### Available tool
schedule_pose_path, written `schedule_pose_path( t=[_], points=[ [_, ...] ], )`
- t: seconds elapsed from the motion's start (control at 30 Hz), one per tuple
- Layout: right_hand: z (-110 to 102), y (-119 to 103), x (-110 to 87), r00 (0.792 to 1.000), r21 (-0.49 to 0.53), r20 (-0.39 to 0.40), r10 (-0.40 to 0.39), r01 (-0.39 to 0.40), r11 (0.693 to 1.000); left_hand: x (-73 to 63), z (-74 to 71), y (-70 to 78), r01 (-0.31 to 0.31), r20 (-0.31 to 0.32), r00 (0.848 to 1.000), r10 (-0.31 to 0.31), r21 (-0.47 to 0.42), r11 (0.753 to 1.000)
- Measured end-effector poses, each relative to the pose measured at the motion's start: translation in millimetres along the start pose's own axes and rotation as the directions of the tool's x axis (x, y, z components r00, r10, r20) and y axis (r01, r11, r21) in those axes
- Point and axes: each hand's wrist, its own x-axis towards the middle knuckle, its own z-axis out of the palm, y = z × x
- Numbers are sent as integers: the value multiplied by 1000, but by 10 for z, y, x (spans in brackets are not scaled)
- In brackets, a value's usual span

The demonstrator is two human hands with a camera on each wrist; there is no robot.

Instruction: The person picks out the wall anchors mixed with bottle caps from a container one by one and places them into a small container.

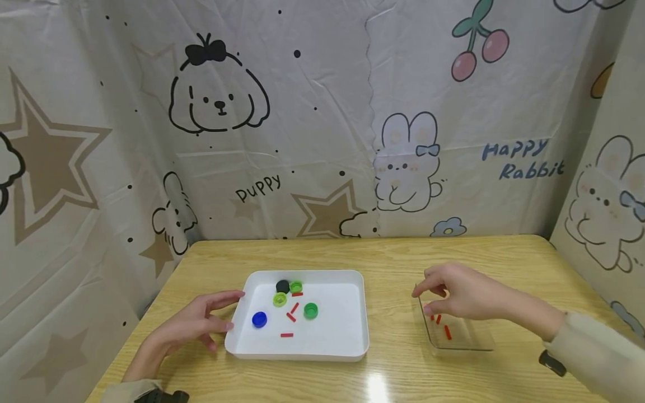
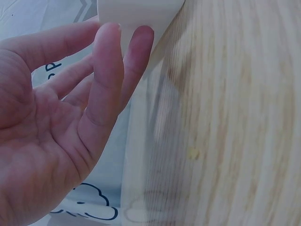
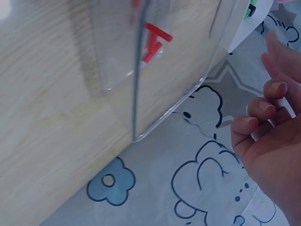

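My left hand [image 1: 194,319] is at the left end of a white tray [image 1: 342,336], index fingertip and thumb right at its wall. The left wrist view shows this hand [image 2: 70,108] with fingers spread beside the tray's white side [image 2: 136,12]. Over the left side of a clear box [image 1: 478,338] is my right hand [image 1: 458,291], thumb and index finger apart with no thing visible between them. Red sticks [image 1: 448,332] lie inside the box. In the right wrist view, the right hand [image 3: 277,136] has its other fingers bent.
In the tray lie a blue cap [image 1: 259,319], a green cap [image 1: 311,310], a yellow-green cap [image 1: 279,299], a light green cap [image 1: 296,286], a black cap [image 1: 283,286] and several red pieces [image 1: 286,335]. A patterned cloth [image 1: 322,112] hangs behind the wooden table [image 1: 393,257].
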Motion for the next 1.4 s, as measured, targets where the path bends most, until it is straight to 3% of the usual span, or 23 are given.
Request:
schedule_pose_path(
  t=[0.37, 0.57, 0.9, 1.4],
  points=[
    [24, -191, 360, 996, -37, 25, -84, 85, 996, -5, 8, -7, -23, 6, 1000, 23, -21, 1000],
    [104, -285, 557, 988, -47, 44, -145, 147, 988, -2, 11, 4, -6, 1, 1000, 6, -13, 1000],
    [303, -452, 874, 984, 24, 83, -156, 155, 988, -5, 9, 8, 10, -7, 1000, -10, -11, 1000],
    [616, -695, 1312, 965, -33, 196, -174, 184, 982, 1, 5, -1, -6, 2, 1000, 6, -30, 1000]
  ],
)
